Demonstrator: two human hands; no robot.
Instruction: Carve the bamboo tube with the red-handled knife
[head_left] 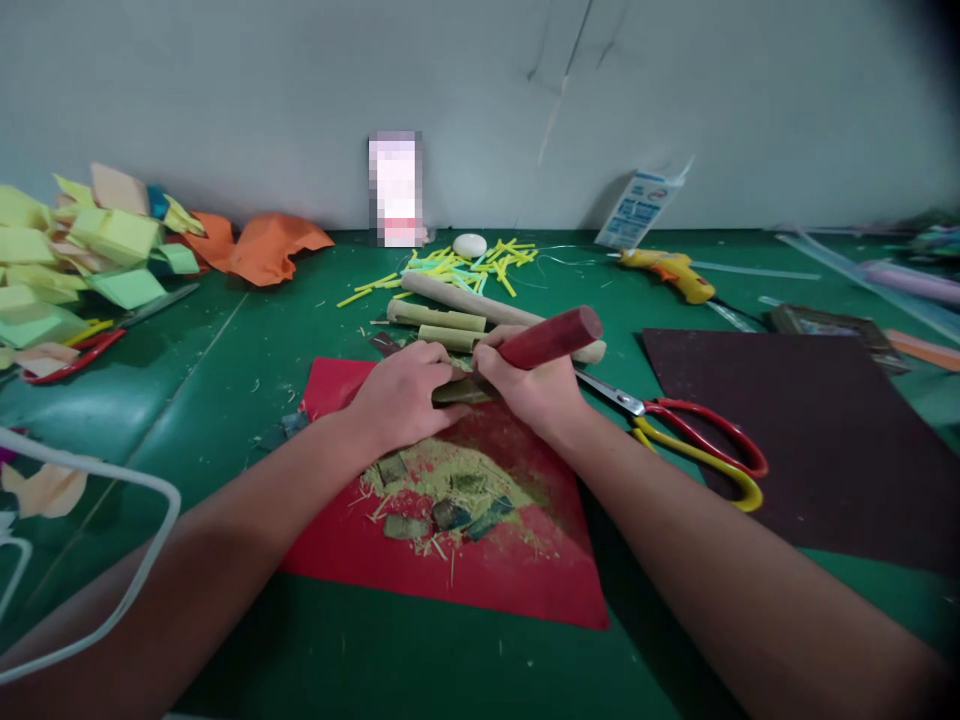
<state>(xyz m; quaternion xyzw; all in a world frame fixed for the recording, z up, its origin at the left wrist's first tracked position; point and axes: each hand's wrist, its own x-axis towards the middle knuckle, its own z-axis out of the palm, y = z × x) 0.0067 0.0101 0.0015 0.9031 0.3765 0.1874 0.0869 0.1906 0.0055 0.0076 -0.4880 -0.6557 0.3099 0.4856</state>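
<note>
My left hand is closed around a greenish-brown bamboo piece and presses it down over a red sheet. In my right hand is a carving tool with a thick red handle, its handle slanting up to the right. Its working end meets the bamboo between my hands, mostly hidden by my fingers. Yellowish shavings and dark green bark chips lie on the sheet below. Just beyond my hands rest cut bamboo pieces and a pale wooden stick.
Red-and-yellow scissors lie by my right forearm, near a dark brown sheet. A yellow glue gun and a phone are at the back. Folded papers, another pair of scissors and a white wire frame occupy the left.
</note>
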